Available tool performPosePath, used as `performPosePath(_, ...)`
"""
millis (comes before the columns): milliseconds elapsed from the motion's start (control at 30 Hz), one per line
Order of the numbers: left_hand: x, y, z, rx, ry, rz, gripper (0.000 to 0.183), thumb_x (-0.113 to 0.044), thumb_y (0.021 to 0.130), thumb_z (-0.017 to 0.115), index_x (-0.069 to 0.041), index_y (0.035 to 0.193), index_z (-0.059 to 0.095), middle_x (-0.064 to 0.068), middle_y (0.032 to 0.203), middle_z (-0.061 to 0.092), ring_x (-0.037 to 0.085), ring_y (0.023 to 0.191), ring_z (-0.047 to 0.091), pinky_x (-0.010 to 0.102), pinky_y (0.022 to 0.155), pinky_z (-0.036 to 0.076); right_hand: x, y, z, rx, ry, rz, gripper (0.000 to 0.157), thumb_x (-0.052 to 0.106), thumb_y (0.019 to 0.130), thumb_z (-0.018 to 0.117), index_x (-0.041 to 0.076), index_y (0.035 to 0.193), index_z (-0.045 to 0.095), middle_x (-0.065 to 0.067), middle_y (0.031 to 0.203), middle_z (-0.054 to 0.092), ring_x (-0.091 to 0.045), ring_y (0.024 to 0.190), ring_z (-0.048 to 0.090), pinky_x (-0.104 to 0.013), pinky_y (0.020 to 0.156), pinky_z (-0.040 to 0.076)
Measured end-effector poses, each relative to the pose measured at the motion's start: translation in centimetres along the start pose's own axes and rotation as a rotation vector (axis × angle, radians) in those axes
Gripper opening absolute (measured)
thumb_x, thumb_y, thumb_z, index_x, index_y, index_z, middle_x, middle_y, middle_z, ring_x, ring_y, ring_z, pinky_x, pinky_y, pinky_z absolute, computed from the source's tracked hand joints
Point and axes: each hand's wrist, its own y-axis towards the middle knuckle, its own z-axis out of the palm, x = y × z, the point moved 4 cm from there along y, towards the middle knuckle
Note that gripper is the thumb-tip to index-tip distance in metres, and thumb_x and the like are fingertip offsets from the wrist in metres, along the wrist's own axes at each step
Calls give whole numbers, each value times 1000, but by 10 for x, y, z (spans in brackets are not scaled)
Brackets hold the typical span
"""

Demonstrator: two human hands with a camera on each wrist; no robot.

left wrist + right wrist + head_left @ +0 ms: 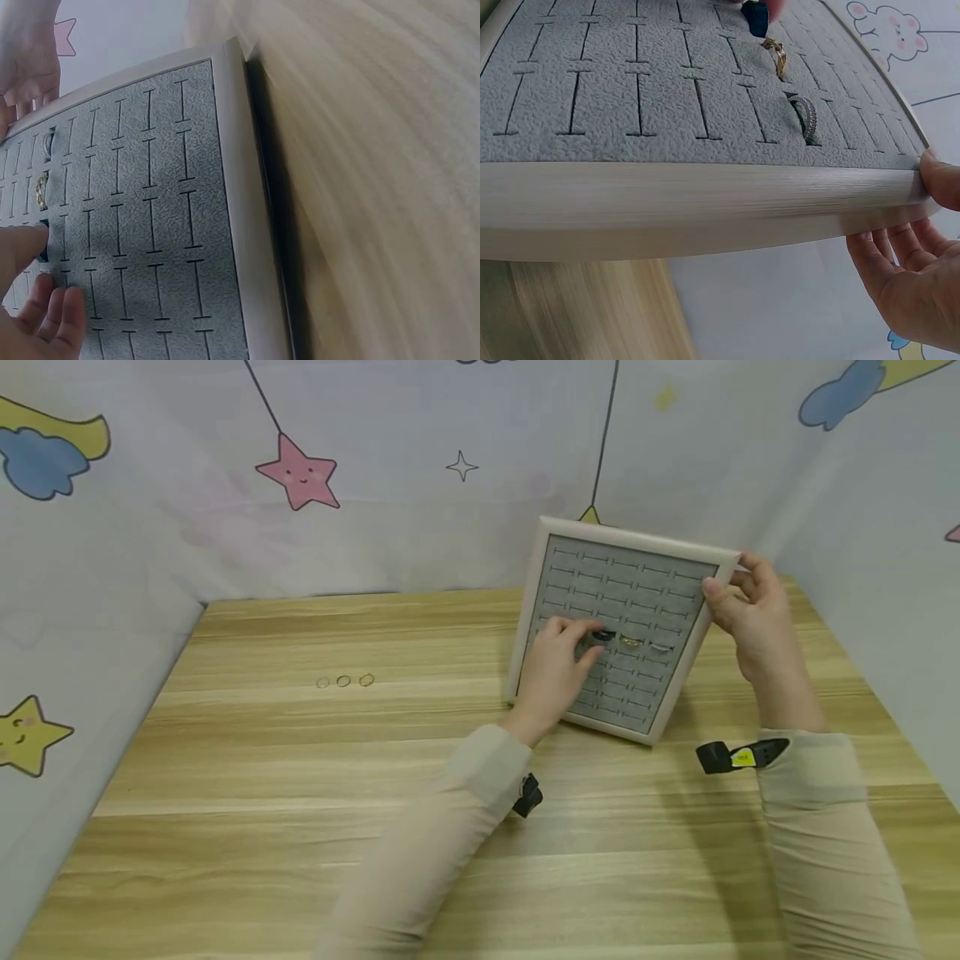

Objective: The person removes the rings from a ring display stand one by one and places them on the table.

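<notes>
A ring display board (pixel 626 530), with a pale frame and a grey slotted face, stands tilted on the table. My right hand (pixel 765 614) grips its upper right edge, thumb in front and fingers behind. My left hand (pixel 555 664) is at the middle of the face, its fingertips on a black ring (pixel 603 636) in a slot. In the right wrist view this ring (pixel 756 18) looks dark blue beside a fingertip. To its right in the same row sit a gold ring (pixel 776 57) and a silver ring with small stones (pixel 807 118). The other visible slots hold no rings.
Three thin rings (pixel 343 681) lie in a row on the wooden table (pixel 262 827), left of the board. Behind and at both sides hangs a white cloth (pixel 420 527) printed with stars and clouds.
</notes>
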Motion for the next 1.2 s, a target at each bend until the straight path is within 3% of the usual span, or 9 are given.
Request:
performPosePath(333, -4, 0, 0, 36, 55, -39, 22, -30, 94, 59, -22, 114, 62, 3, 117, 55, 17, 106, 53, 27, 80, 48, -1, 0, -1, 0, -5, 11, 46, 12, 88, 66, 18, 127, 43, 5, 105, 52, -4, 86, 56, -11, 70, 48)
performPosePath(667, -2, 0, -1, 45, 63, -7, 17, -29, 95, 55, -18, 105, 61, 4, 115, 54, 18, 105, 53, 27, 80, 47, -1, -1, 1, 0, -1, 1, 43, 12, 88, 66, 18, 125, 45, 4, 105, 52, -4, 86, 58, -10, 71, 50)
performPosePath(933, 6, 1, -4, 45, -41, 48, 16, -25, 92, 59, -11, 99, 63, 5, 114, 58, 17, 106, 57, 26, 88, 50, 1, 0, 0, -1, 13, 1, 44, 12, 87, 67, 18, 125, 45, 4, 105, 53, -3, 85, 58, -10, 71, 50)
performPosePath(1100, 13, -1, -11, 7, -97, 68, 16, -22, 92, 62, -9, 101, 64, 3, 107, 63, 15, 100, 60, 25, 87, 50, 1, -1, 0, 0, 17, 6, 46, 12, 87, 67, 17, 127, 44, 4, 105, 53, -3, 86, 58, -10, 71, 50)
performPosePath(1200, 16, -2, -19, -3, -141, 53, 20, -21, 91, 63, -9, 108, 63, 4, 112, 63, 16, 102, 59, 24, 86, 51, 1, -1, 0, 3, 12, 9, 47, 12, 88, 66, 17, 128, 43, 4, 105, 52, -3, 87, 58, -10, 71, 50)
